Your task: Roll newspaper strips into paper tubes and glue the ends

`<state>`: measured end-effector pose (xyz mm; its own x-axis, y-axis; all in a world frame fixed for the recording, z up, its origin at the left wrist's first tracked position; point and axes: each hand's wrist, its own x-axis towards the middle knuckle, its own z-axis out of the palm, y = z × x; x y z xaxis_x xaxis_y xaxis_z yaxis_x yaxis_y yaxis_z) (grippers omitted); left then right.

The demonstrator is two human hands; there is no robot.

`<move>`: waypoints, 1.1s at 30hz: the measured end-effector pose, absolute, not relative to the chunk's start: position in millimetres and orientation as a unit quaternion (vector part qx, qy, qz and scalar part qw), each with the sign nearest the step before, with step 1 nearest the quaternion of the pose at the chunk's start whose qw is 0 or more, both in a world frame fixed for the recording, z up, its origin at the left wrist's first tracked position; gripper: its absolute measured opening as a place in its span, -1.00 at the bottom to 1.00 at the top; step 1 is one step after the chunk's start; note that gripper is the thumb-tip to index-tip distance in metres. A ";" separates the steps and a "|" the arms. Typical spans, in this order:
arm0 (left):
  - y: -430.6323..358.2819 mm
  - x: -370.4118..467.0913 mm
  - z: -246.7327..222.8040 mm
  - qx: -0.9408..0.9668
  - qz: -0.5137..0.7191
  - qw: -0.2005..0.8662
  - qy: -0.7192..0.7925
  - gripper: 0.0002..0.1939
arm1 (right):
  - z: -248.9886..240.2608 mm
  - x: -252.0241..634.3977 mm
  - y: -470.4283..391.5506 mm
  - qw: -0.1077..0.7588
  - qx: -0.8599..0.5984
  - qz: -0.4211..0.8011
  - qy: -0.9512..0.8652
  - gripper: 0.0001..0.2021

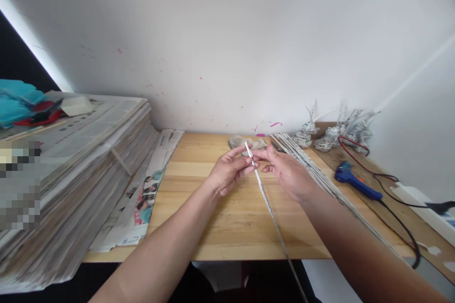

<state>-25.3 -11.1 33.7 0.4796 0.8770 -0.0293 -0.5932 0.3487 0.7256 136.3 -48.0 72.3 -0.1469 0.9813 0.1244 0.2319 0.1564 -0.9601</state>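
A long thin tube of rolled newspaper (pixel 265 195) slants from between my hands down past the table's front edge. My left hand (pixel 231 168) is closed on it near its upper end, thumb and fingers pinching it. From the other side, my right hand (pixel 286 173) meets the tube at the same spot, its forefinger reaching to the paper and its other fingers curled. The fingertips overlap there, so their exact contact is partly hidden. Behind my hands lies a crumpled beige cloth-like thing (pixel 261 144).
Stacked newspapers (pixel 124 156) rise at left, bearing red-handled scissors (pixel 44 116). Newspaper sheets (pixel 152 189) lie alongside. At right are a bundle of paper tubes (pixel 302 161), woven paper pieces (pixel 329 138), and a blue glue gun (pixel 357 182) with its cord on cardboard (pixel 373 208).
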 end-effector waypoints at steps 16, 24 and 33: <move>-7.4 -23.0 29.1 0.322 0.502 0.772 0.220 -0.54 | 66.5 116.5 -68.9 0.391 -0.468 0.083 -0.788 -0.64; -6.3 -22.2 26.9 0.313 0.505 0.767 0.243 -0.53 | 54.1 119.1 -65.7 0.256 -0.476 -0.116 -0.833 -0.58; -8.0 -22.5 30.4 0.303 0.497 0.764 0.278 -0.53 | 52.0 125.8 -61.2 0.232 -0.462 -0.127 -0.846 -0.60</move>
<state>-22.5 -8.0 30.4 0.3514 0.9280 -0.1238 -0.5918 0.3226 0.7387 125.8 -61.2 52.0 -0.4656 0.7234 0.5098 0.8415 0.5403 0.0019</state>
